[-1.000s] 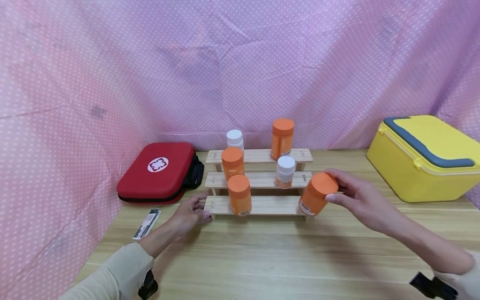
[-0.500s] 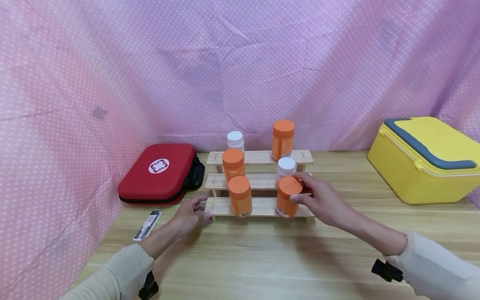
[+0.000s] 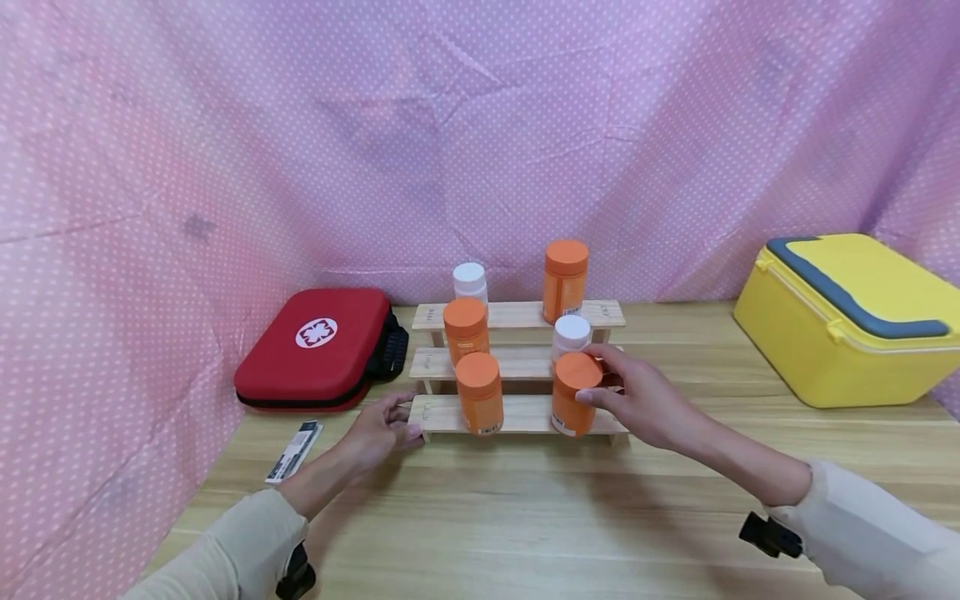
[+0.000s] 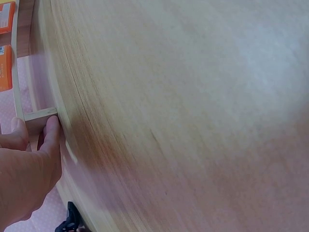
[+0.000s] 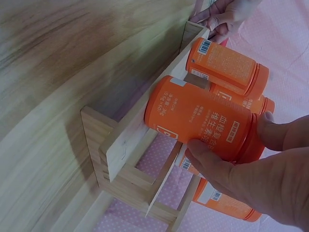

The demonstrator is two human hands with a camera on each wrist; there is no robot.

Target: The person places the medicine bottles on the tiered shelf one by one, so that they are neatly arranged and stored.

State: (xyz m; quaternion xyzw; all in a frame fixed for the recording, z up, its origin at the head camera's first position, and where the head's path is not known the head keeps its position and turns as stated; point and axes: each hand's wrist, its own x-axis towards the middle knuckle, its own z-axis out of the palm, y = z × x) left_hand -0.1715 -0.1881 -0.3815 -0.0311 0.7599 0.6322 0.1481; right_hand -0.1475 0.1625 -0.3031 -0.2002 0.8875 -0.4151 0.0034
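A three-step wooden rack (image 3: 525,408) stands on the table with bottles on each step. My right hand (image 3: 637,398) grips an orange bottle (image 3: 573,404) near its lid, upright at the right part of the lowest step; the right wrist view shows its printed label (image 5: 203,121). To its left on that step stands another orange bottle (image 3: 480,396). My left hand (image 3: 378,429) holds the rack's left end, thumb on the step and fingers at the support below it (image 4: 42,118). The middle step bears an orange bottle (image 3: 466,329) and a white-capped bottle (image 3: 572,333), partly hidden.
On the top step are a white bottle (image 3: 470,283) and an orange bottle (image 3: 565,283). A red first-aid case (image 3: 315,346) lies left of the rack, with a flat narrow packet (image 3: 294,452) in front of it. A yellow box (image 3: 855,325) with a grey handle sits at the right.
My right hand has brought the orange bottle left from the rack's right end, from tilted to upright over the lowest step. My left hand has stayed at the rack.
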